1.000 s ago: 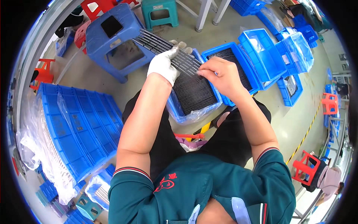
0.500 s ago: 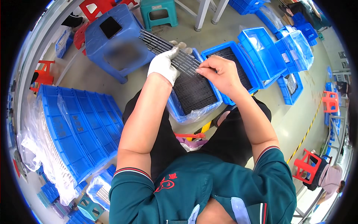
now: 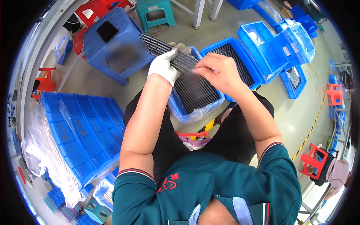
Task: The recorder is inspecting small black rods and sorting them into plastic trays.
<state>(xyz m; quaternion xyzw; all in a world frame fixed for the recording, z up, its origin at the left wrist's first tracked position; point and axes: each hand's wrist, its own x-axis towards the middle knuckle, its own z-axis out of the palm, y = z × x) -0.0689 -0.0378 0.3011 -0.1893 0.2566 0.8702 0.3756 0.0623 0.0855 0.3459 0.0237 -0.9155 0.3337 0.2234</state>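
In a white glove, my left hand (image 3: pixel 164 68) is closed around a row of thin dark grey rods (image 3: pixel 159 45), held side by side and slanting from far left to near right. At their near right end, my bare right hand (image 3: pixel 219 73) pinches with thumb and forefinger. A small bluish bit shows between those fingers; the rest of it is hidden. Below both hands stands a blue crate (image 3: pixel 179 111) lined with clear plastic, filled with rows of similar dark rods (image 3: pixel 197 98).
A second blue crate (image 3: pixel 258 83) of dark strips stands to the right, beside stacked blue bins (image 3: pixel 268 56). A blue stool (image 3: pixel 125 24) is at far left, a teal stool (image 3: pixel 155 13) behind. Stacked blue crates (image 3: pixel 82 131) rise at my left. Another person (image 3: pixel 335 172) sits at far right.
My right hand's fingertips have moved slightly left along the rod ends. My left hand keeps its hold on the rods. The whole view has shifted a little.
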